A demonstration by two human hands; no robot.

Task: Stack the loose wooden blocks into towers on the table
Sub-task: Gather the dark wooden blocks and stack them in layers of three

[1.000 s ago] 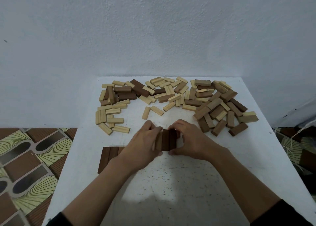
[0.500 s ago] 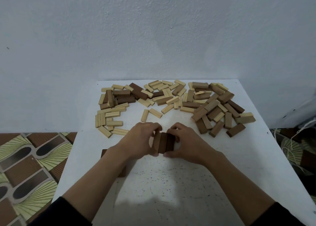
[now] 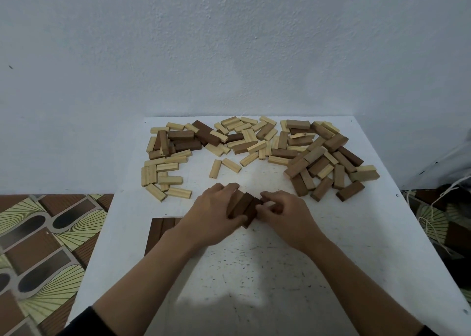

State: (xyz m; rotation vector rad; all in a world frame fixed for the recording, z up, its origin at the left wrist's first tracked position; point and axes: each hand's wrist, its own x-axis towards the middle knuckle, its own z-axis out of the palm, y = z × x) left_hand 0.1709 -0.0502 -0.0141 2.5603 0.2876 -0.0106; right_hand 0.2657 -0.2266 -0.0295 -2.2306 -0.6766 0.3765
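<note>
Three dark brown blocks [image 3: 244,207] lie side by side at the middle of the white table [image 3: 280,272], turned a little askew. My left hand [image 3: 212,216] grips their left side with curled fingers. My right hand [image 3: 285,214] pinches their right side. A flat row of dark blocks [image 3: 159,231] lies to the left, partly hidden under my left forearm. Loose pale blocks [image 3: 164,175] and brown blocks [image 3: 321,162] lie scattered across the far half of the table.
A white wall stands right behind the table's far edge. Patterned floor [image 3: 43,246] shows past the left edge, and cords [image 3: 433,221] hang off to the right. Two lone pale blocks [image 3: 224,166] lie just beyond my hands.
The three dark blocks have turned from square-on to slightly slanted between my hands. The view has tilted, so the table sits lower in the picture.
</note>
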